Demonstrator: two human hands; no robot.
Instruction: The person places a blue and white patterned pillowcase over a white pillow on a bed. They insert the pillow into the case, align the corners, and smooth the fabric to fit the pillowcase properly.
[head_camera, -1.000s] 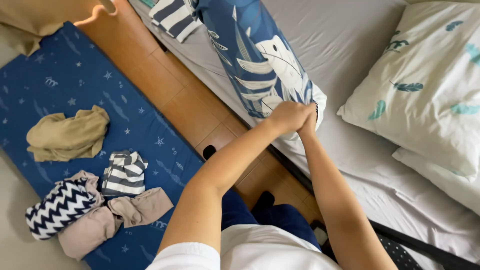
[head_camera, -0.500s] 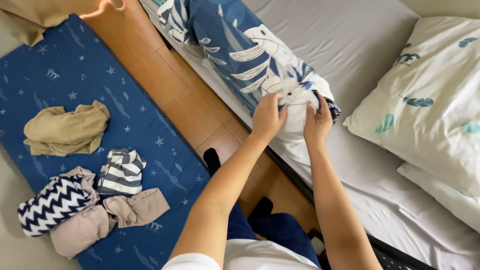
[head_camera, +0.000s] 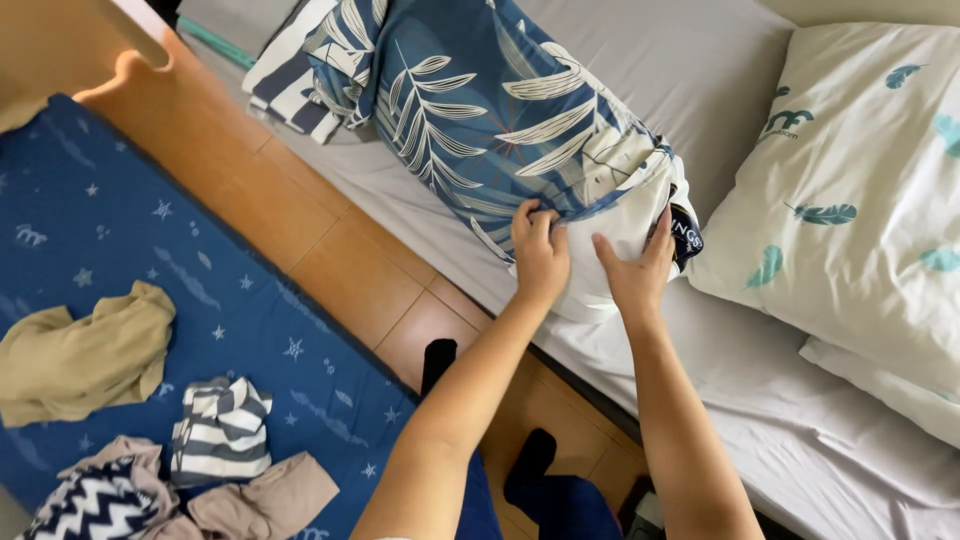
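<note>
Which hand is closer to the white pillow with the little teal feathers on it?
The right hand. It grips the open end of the blue leafy pillow, just beside the white feather pillow. The left hand holds the same end, farther away.

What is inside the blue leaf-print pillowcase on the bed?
A white pillow shows at the open end of the blue leaf-print pillowcase, where the left hand and right hand grip. The rest is covered by fabric.

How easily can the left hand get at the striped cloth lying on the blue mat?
Probably not directly: the left hand grips the leaf-print pillow on the bed, and the striped cloth lies low on the blue mat, across bare floor. Nothing blocks it, though.
</note>
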